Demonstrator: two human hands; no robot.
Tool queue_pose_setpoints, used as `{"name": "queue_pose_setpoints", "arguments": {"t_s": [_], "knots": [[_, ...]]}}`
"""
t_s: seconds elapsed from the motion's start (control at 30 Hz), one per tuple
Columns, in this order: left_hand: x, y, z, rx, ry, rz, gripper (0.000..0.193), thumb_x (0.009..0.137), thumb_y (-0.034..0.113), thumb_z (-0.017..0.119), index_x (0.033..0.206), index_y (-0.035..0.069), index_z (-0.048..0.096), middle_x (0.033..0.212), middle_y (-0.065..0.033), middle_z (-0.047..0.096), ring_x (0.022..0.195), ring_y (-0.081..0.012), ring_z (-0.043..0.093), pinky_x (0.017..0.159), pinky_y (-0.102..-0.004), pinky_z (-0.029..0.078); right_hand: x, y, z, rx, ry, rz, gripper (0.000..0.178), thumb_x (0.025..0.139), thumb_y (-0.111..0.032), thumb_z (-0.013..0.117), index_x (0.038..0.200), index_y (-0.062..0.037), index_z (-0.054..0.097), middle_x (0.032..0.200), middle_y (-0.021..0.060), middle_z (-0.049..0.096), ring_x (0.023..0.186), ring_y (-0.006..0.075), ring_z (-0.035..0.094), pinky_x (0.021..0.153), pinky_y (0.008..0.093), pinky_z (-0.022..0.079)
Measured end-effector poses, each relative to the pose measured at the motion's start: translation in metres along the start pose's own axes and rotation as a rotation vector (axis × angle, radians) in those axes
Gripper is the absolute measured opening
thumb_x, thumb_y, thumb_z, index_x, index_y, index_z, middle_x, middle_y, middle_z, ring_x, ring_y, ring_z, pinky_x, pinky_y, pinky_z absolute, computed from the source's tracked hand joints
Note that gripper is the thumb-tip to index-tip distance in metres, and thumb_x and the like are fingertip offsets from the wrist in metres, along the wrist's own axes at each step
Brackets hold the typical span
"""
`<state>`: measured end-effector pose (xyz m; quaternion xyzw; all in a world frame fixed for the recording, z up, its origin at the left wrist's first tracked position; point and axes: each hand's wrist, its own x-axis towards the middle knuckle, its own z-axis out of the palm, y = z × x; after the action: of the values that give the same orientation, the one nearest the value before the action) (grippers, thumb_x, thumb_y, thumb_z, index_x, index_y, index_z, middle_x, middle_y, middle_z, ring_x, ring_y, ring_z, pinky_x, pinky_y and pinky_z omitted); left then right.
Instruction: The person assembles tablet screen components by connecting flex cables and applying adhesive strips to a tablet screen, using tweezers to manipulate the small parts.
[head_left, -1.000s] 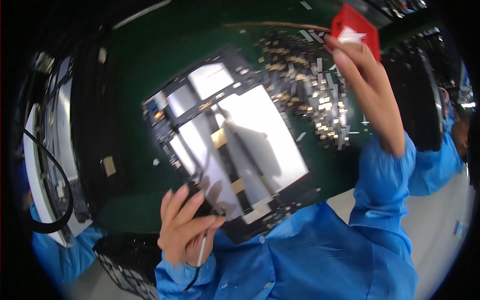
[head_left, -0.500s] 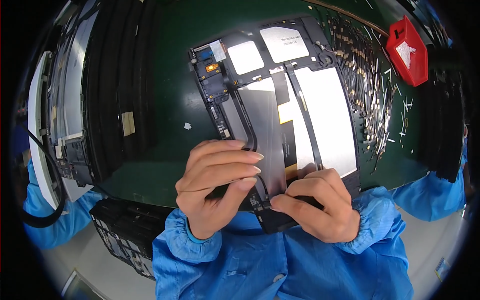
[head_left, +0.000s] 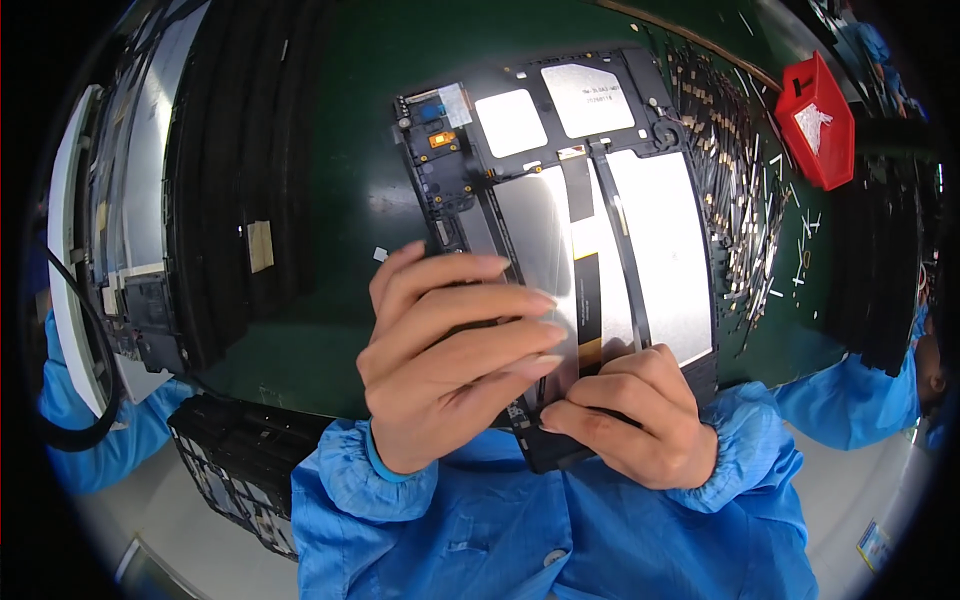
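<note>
An opened tablet housing (head_left: 485, 152), black with silvery metal panels, lies tilted before me, its lower end near my body. My left hand (head_left: 450, 345) spreads its fingers flat across the left half of the housing, over a silver panel (head_left: 535, 215); the thumb tip is close to the fingertips. My right hand (head_left: 640, 415) is closed, thumb and fingers pinched at the lower end of the housing. What sits in that pinch is hidden. A thin black cable (head_left: 622, 240) runs down the middle toward the right hand.
Many loose cables and white strips (head_left: 735, 200) are heaped right of the housing. Beyond them stands a red bin (head_left: 815, 130). Stacked black housings (head_left: 230, 180) fill the left of the green table (head_left: 350, 130); another stack (head_left: 230, 470) sits lower left. Blue sleeves (head_left: 850, 395) of other people show at both sides.
My left hand has slid right and farther over the housing, its fingers now covering more of the silver panel. My right hand stays pinched at the lower end. The housing appears slightly shifted right.
</note>
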<state>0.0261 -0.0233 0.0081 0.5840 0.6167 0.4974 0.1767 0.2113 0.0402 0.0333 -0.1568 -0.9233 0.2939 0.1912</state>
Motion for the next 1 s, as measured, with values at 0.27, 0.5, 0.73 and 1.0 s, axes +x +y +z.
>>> {"name": "queue_pose_setpoints", "arguments": {"t_s": [0.27, 0.5, 0.73, 1.0], "knots": [[0.012, -0.003, 0.008, 0.156, -0.069, -0.068, 0.007, 0.069, 0.017, 0.075, 0.075, 0.020, 0.073, 0.100, 0.0058, 0.066, 0.114, -0.0199, 0.047, 0.105, -0.0420, 0.021, 0.001, -0.003, 0.001, -0.010, 0.011, 0.042, 0.029, 0.056, -0.009, 0.072, 0.084, -0.0094, 0.070, 0.083, 0.0020, 0.059, 0.075, 0.0163, 0.053, 0.063, 0.0261, 0.042], [0.014, -0.003, 0.007, 0.147, -0.085, -0.085, 0.008, 0.069, 0.016, 0.075, 0.077, 0.018, 0.072, 0.100, 0.0046, 0.066, 0.114, -0.0204, 0.047, 0.104, -0.0422, 0.022, -0.002, -0.001, 0.002, 0.005, 0.008, 0.018, 0.031, 0.061, -0.013, 0.065, 0.091, -0.0058, 0.067, 0.092, 0.0006, 0.058, 0.080, 0.0157, 0.053, 0.062, 0.0264, 0.040], [0.017, -0.001, 0.006, 0.169, -0.080, -0.086, 0.007, 0.069, 0.015, 0.075, 0.073, 0.015, 0.071, 0.100, 0.0034, 0.066, 0.113, -0.0213, 0.049, 0.103, -0.0426, 0.024, -0.002, -0.001, 0.002, -0.009, -0.005, 0.001, 0.030, 0.062, -0.014, 0.064, 0.091, -0.0056, 0.066, 0.093, 0.0019, 0.058, 0.081, 0.0167, 0.053, 0.064, 0.0278, 0.041], [0.008, -0.010, 0.007, 0.025, 0.017, -0.071, 0.026, 0.074, 0.035, 0.073, 0.093, 0.019, 0.067, 0.105, -0.0070, 0.063, 0.119, -0.0280, 0.046, 0.104, -0.0453, 0.024, -0.002, -0.002, -0.002, -0.033, -0.014, 0.000, 0.028, 0.064, -0.015, 0.063, 0.091, -0.0064, 0.066, 0.097, 0.0027, 0.059, 0.082, 0.0165, 0.053, 0.066, 0.0272, 0.041]]}}
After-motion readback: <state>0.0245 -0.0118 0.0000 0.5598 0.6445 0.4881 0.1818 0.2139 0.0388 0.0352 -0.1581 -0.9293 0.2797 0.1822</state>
